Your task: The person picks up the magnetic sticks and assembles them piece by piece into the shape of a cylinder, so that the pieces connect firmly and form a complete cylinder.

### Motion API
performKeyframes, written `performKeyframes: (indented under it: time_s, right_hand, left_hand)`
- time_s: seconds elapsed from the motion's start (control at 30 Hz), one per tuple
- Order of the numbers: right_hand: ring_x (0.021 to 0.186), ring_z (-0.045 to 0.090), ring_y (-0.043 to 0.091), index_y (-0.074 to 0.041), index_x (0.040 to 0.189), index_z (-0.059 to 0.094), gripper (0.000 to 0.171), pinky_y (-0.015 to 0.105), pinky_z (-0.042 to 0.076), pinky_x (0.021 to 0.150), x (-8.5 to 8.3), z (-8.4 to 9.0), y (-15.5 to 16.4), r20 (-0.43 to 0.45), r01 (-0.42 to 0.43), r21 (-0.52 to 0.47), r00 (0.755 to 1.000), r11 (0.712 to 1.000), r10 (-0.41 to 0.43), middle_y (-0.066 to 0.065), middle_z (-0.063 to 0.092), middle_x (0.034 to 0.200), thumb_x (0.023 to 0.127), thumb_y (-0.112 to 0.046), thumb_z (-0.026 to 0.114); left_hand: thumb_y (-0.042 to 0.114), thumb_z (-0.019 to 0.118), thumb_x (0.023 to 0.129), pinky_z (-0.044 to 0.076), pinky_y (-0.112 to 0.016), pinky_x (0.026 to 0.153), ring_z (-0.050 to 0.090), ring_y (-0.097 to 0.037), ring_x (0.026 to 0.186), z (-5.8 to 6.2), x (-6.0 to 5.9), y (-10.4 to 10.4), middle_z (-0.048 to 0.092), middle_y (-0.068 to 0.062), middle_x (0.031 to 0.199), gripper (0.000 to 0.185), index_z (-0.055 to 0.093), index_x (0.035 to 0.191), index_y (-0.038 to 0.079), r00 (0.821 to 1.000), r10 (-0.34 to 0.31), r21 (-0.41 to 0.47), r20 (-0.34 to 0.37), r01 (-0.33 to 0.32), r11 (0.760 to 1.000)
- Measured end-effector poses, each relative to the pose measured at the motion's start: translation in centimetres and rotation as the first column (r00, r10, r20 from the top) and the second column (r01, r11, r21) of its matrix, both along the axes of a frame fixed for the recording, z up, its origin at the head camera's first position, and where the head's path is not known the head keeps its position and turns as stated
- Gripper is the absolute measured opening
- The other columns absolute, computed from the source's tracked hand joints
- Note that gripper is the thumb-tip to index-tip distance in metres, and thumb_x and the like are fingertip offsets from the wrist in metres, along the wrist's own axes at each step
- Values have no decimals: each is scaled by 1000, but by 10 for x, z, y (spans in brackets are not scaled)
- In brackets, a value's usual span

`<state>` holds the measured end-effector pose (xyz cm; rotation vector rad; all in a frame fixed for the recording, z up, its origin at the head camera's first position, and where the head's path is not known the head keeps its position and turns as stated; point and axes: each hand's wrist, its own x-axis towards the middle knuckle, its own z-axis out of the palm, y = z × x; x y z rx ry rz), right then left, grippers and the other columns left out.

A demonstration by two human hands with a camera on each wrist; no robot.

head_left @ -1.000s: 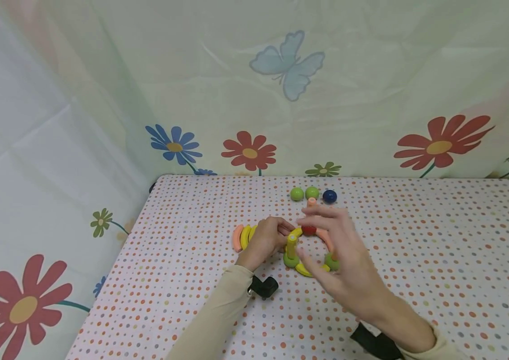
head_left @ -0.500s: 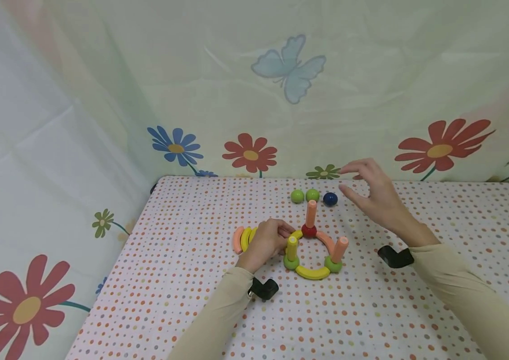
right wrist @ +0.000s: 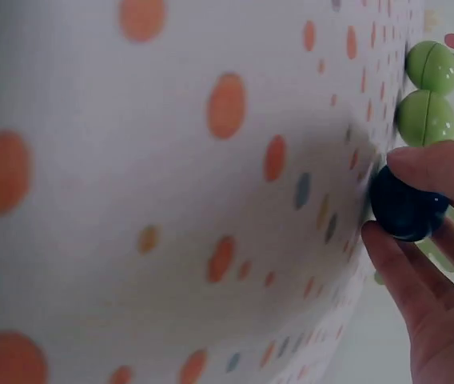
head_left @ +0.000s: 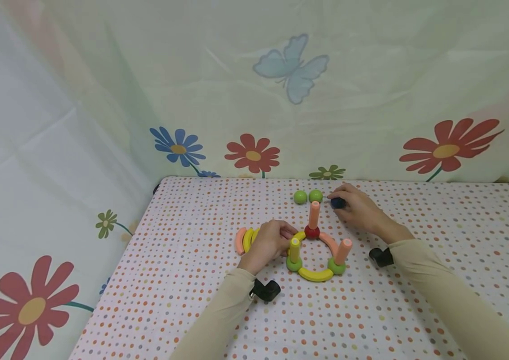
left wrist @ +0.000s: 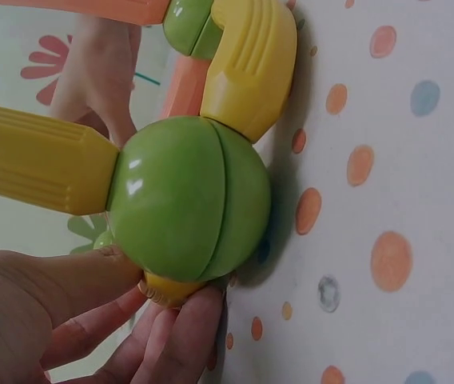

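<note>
A ring of curved bars joined by balls lies on the table, with a yellow rod (head_left: 295, 250) and two salmon rods (head_left: 314, 215) standing up from its balls. At the ring's left side, my left hand (head_left: 269, 244) pinches a yellow curved bar (left wrist: 167, 290) beside a green ball (left wrist: 179, 200). Most of that bar is hidden by the fingers and ball. Behind the ring to the right, my right hand (head_left: 361, 209) grips a dark blue ball (right wrist: 407, 204) between thumb and fingers, at the table surface. A red ball (head_left: 312, 232) forms the ring's far joint.
Two loose green balls (head_left: 300, 197) sit near the table's back edge, left of the right hand. Several spare curved bars (head_left: 240, 241), salmon and yellow, lie left of the left hand and partly behind it. A flowered curtain (head_left: 218, 90) hangs behind the dotted tabletop (head_left: 182, 300).
My right hand went from over the ring to the back right, then came down and left onto the dark blue ball and took hold of it. The left hand stayed at the ring.
</note>
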<state>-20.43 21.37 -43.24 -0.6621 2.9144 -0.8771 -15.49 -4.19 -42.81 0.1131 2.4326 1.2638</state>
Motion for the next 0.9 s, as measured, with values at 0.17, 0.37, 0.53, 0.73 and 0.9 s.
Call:
performKeyframes:
  time_s: [0.17, 0.37, 0.53, 0.73, 0.9]
  right_hand:
    - [119, 55, 52, 10, 130, 64, 40, 64, 49, 98, 2, -5, 6, -11, 72, -2, 997, 997, -72, 31, 52, 127, 93, 3, 75]
    - [108, 62, 49, 12, 129, 62, 42, 60, 55, 91, 4, -5, 10, 29, 129, -53, 991, 990, -127, 33, 56, 121, 92, 0, 77]
    - [108, 66, 50, 14, 131, 60, 42, 56, 58, 89, 10, 9, 10, 57, 132, -132, 990, 982, -126, 35, 59, 124, 96, -3, 74]
    - [110, 66, 39, 7, 130, 65, 38, 37, 58, 93, 18, 51, 6, -24, 33, -278, 999, 960, -41, 24, 63, 124, 95, 0, 76]
    - [103, 65, 9, 0, 124, 68, 38, 11, 52, 88, 23, 88, -3, -138, -136, -318, 986, 938, 96, 13, 68, 117, 89, 5, 80]
  left_hand:
    - [-4, 74, 93, 57, -22, 60, 63, -10, 71, 1, 0, 0, 70, -3, 90, 19, 76, 112, 1, 1000, 1, -7, -8, -1, 1000]
    - [-4, 73, 94, 58, -23, 60, 64, -10, 70, 1, 1, 1, 70, -1, 88, 18, 76, 111, 1, 1000, 8, 0, -5, -8, 1000]
    - [-2, 74, 94, 58, -23, 60, 65, -10, 70, 1, 0, 2, 70, -1, 88, 17, 77, 110, 2, 1000, 15, -2, 0, -15, 1000]
    - [-3, 75, 93, 58, -23, 61, 65, -10, 71, 2, 0, 2, 71, -1, 89, 18, 77, 111, 2, 1000, 13, -7, 4, -13, 1000]
    - [-4, 74, 94, 59, -24, 63, 65, -10, 73, 2, 1, 1, 72, -3, 90, 19, 76, 112, 1, 1000, 12, 12, 17, -12, 1000]
